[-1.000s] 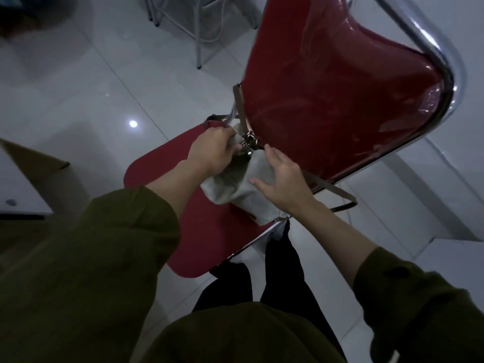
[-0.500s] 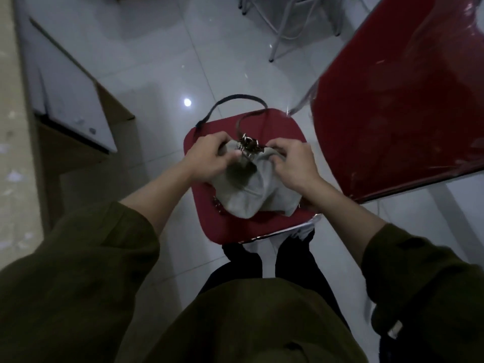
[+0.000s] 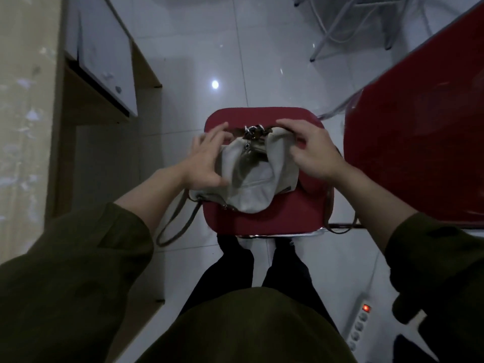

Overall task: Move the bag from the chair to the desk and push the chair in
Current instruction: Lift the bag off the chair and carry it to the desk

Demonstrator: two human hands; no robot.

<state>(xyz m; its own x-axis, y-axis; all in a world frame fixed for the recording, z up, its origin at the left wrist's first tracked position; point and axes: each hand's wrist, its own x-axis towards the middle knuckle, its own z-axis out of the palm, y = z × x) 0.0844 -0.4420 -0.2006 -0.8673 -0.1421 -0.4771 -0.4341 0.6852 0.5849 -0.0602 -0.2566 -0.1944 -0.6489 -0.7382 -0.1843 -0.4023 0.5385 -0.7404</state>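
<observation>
Left hand (image 3: 203, 159) now off bag (image 3: 251, 179)

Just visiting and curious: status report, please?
Left hand open, fingers spread beside the bag. Right hand gripping its top. Bag on red chair seat. Straps dangling over seat edges.

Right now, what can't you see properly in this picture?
Head view only:
- Left hand: motion-blurred, so its grip on the bag is unclear.
- Chair legs: hidden beneath the red seat.
- Desk: cut off by the left edge.
- Bag's contents: hidden by fabric.
- Power strip: labels too small.
</observation>
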